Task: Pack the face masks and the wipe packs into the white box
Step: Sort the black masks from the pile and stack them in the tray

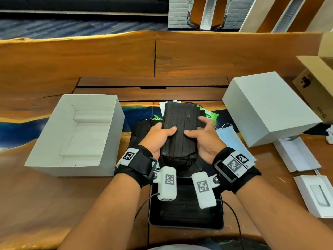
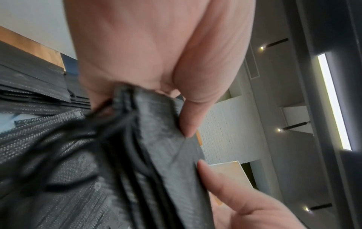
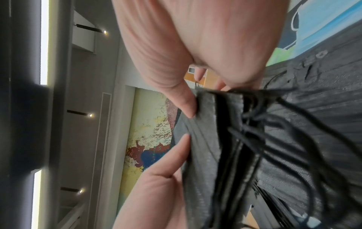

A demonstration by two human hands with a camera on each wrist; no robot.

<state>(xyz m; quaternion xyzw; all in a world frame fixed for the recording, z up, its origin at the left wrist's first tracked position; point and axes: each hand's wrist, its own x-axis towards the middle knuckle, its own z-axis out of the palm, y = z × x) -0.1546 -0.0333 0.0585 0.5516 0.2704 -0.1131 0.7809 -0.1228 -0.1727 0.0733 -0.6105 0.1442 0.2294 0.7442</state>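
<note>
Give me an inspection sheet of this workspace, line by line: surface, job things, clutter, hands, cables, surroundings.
Surface: wooden table with blue inlay.
Job's things: open white box empty at left; stack of black masks held above it; blue mask and green wipe pack on the table.
Clutter: white lid, cardboard box, black tray.
Hands: left hand and right hand grip the stack.
Cables: wrist-camera cable.
Surroundings: chair, blue carpet.
</note>
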